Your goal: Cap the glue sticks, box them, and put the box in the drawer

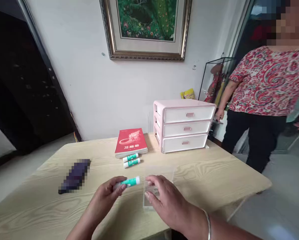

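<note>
My left hand (109,193) is closed around a green-and-white glue stick (132,182), whose white end points right. Over a clear plastic box (147,204) I hold my right hand (165,198), thumb and fingers apart with nothing seen between them; it hides much of the box. Whether it touches the box I cannot tell. Two more glue sticks lie on the table beyond my left hand, an upper glue stick (130,157) and a lower glue stick (132,163), side by side.
Behind the glue sticks lies a red book (131,140). A pink-and-white drawer unit (186,128) stands at the table's back right. A dark, blurred-out object (76,176) is on the left of the wooden table (214,173). A person (269,86) stands beyond the right edge.
</note>
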`<state>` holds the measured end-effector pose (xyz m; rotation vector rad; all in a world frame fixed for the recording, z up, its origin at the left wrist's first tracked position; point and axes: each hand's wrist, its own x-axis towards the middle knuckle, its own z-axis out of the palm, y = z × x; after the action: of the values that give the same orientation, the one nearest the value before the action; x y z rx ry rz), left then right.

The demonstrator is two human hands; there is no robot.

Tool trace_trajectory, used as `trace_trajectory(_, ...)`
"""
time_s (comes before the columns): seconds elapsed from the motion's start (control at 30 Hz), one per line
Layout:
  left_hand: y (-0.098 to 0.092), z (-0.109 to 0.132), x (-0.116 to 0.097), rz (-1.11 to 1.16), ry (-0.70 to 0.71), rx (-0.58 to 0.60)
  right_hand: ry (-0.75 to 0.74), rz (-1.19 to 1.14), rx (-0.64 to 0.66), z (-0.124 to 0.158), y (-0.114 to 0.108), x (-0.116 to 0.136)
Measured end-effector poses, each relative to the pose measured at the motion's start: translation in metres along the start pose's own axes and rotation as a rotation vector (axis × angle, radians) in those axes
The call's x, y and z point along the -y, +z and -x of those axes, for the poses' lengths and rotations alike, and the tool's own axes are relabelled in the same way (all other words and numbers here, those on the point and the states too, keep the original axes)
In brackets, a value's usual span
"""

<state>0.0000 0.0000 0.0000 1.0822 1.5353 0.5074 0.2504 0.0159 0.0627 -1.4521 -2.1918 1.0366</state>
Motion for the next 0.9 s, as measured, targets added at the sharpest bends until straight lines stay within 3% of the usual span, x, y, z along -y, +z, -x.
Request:
trace_trajectory(0.13, 0.001, -0.056, 0.029, -0.194, -0.126, -0.143, -0.062, 0.099, -0.103, 0.019, 0.009, -0.042)
trace_trajectory(0.2, 0.006, -0.079, 0.040, -0.266, -0.065, -0.096, -0.110, 0.140, -0.087, 0.029, 0.011, -0.053)
trace_trajectory(0.37, 0.020, -0.111, 0.052, -0.504, 0.149, -0.129, -0.158, 0.252, 0.001, 0.048, 0.021, -0.066)
trace_trajectory(0.47, 0.022, -0.120, 0.057, -0.743, 0.263, -0.134, -0.199, 0.293, 0.052, 0.053, 0.026, -0.075)
trace_trajectory(0.63, 0.018, -0.123, 0.067, -0.853, 0.406, -0.234, -0.133, 0.320, -0.081, 0.054, 0.016, -0.088)
trace_trajectory(0.77, 0.014, -0.114, 0.071, -0.803, 0.493, -0.326, -0.099, 0.380, -0.248, 0.054, -0.010, -0.105)
trace_trajectory(0.9, 0.012, -0.110, 0.073, -0.798, 0.519, -0.400, 0.040, 0.484, -0.271, 0.056, -0.046, -0.128)
